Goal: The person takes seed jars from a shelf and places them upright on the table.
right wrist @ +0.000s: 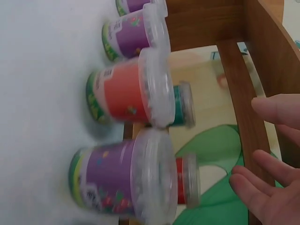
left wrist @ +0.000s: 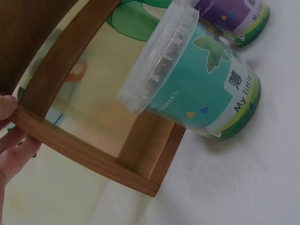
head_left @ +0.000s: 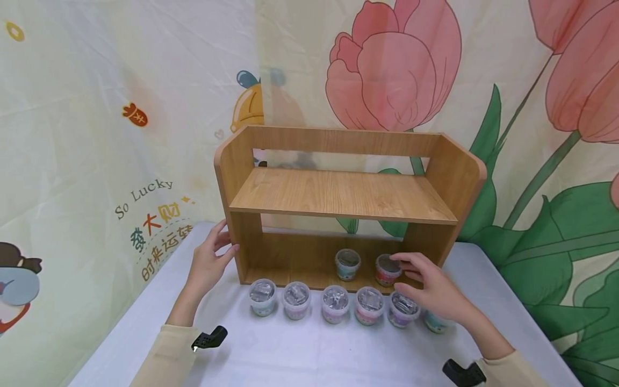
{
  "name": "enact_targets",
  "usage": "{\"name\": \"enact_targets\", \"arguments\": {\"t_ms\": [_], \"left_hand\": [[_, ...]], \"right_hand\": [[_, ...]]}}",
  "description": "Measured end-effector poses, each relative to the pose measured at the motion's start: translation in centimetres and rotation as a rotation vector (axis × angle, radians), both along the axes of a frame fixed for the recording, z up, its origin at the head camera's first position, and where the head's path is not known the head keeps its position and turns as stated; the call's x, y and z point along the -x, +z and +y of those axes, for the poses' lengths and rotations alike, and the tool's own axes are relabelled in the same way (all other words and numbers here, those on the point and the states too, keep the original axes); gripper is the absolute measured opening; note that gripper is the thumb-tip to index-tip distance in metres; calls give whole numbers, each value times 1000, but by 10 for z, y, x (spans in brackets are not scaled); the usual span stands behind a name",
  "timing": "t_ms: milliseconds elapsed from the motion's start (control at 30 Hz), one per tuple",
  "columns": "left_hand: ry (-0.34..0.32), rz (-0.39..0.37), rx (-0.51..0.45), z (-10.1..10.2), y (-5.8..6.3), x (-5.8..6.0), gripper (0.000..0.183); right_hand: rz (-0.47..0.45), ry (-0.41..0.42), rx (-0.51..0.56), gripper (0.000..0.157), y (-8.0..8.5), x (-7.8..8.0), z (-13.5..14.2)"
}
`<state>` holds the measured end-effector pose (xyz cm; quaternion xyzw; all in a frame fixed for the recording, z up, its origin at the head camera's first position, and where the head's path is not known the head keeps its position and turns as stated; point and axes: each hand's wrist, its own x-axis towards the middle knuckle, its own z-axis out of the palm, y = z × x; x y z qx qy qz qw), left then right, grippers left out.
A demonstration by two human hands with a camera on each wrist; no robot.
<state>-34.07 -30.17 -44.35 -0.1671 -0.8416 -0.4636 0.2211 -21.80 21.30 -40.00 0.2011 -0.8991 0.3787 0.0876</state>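
Observation:
My left hand (head_left: 209, 263) grips the left side panel of a two-tier wooden shelf (head_left: 343, 193), thumb at the front edge and fingers along the outside. My right hand (head_left: 432, 282) reaches over the row's right end, its fingertips by the lid of a red-labelled cup (head_left: 388, 270) on the lower board. In the right wrist view its fingers (right wrist: 253, 187) are spread, holding nothing, apart from that cup (right wrist: 188, 180). Left of the red cup, a teal-labelled cup (head_left: 347, 264) stands on the same board.
Several clear-lidded cups line the white table in front of the shelf, from a mint-leaf teal cup (left wrist: 206, 84) at the left, through a pink one (head_left: 369, 306) and a purple one (head_left: 403, 310), to a teal one (head_left: 435, 322) partly hidden under my right hand. A printed cloth (head_left: 300, 70) hangs behind.

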Motion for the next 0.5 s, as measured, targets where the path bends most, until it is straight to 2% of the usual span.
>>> {"name": "enact_targets", "arguments": {"t_ms": [167,500], "left_hand": [[5,-15,3,-1,-1,-1,76],[7,-6,10,-1,0,-1,76]], "right_hand": [[-41,12,29,57,-2,20,-23],[-33,-7,19,60,-16,57,-59]]}}
